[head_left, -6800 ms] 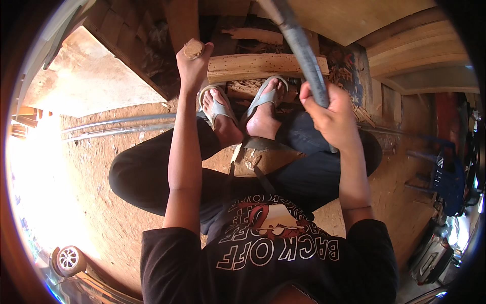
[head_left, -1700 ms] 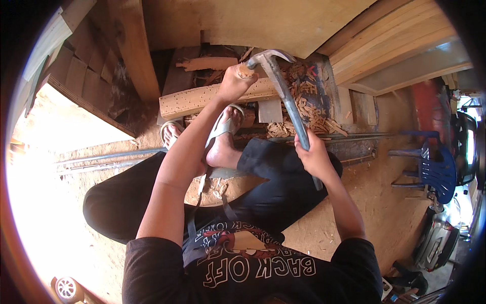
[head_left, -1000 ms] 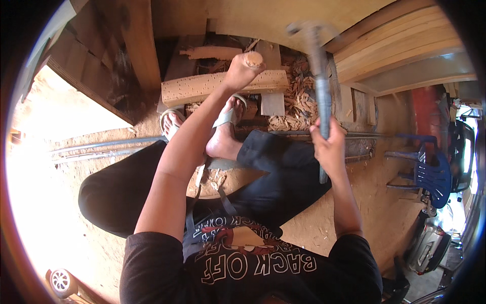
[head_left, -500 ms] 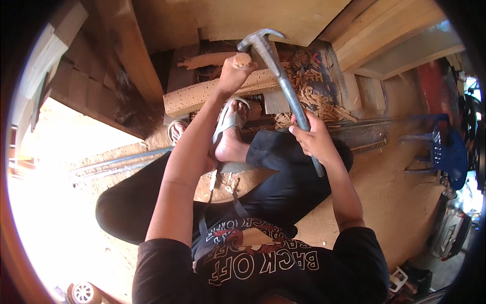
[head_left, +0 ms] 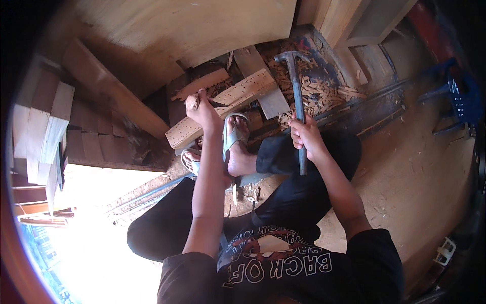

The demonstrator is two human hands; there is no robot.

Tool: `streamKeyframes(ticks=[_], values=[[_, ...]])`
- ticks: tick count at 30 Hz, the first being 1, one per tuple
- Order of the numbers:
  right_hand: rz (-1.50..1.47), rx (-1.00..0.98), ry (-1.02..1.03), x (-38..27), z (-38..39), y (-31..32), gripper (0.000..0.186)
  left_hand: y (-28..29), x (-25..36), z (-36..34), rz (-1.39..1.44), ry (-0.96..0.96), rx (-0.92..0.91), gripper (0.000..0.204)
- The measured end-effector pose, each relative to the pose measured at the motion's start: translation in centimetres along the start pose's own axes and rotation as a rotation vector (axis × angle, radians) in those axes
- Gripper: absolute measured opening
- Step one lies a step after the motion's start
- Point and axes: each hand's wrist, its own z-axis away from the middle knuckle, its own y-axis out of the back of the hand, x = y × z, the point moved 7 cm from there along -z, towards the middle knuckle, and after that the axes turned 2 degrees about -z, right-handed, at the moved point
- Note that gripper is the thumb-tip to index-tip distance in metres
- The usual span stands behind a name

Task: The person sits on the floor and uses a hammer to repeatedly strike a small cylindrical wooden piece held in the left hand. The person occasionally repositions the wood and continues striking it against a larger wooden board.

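Small dark holes had been dotted along the long tan wooden beam (head_left: 248, 95), and pale wood chips (head_left: 318, 95) were heaped nearby; how much was left could not be told. A round-ended wooden handle (head_left: 192, 103) was wrapped in the left hand (head_left: 206, 112) by the beam. The grey metal claw hammer (head_left: 295, 83) was clasped in the right hand (head_left: 307, 137), its head well apart. The brown floor (head_left: 400, 195) was bordered by a blue plastic chair (head_left: 466, 101).

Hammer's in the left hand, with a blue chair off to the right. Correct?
Wrong hand: the head view shows the hammer gripped in the right hand. The blue chair is indeed off to the right.
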Motion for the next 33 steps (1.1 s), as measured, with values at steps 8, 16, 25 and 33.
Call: streamKeyframes(ticks=[8, 16, 25, 33], values=[[0.012, -0.041, -0.075, 0.5, -0.5, -0.5, 0.015, -0.4, 0.9, 2.7, -0.200, -0.189, -0.024, 0.025], [0.100, -0.089, -0.156, 1.1, -0.9, -1.0, 0.014, -4.8, 4.7, 3.5, -0.223, -0.003, -0.749, 0.018], [0.134, -0.106, -0.169, 0.5, -0.6, -1.7, 0.014, -9.0, 5.1, 0.8, -0.478, -0.195, -0.891, 0.021], [0.098, -0.091, -0.153, 0.4, -0.4, -1.0, 0.018, -7.7, 1.5, 0.3, -0.472, -0.188, -0.783, 0.028]])
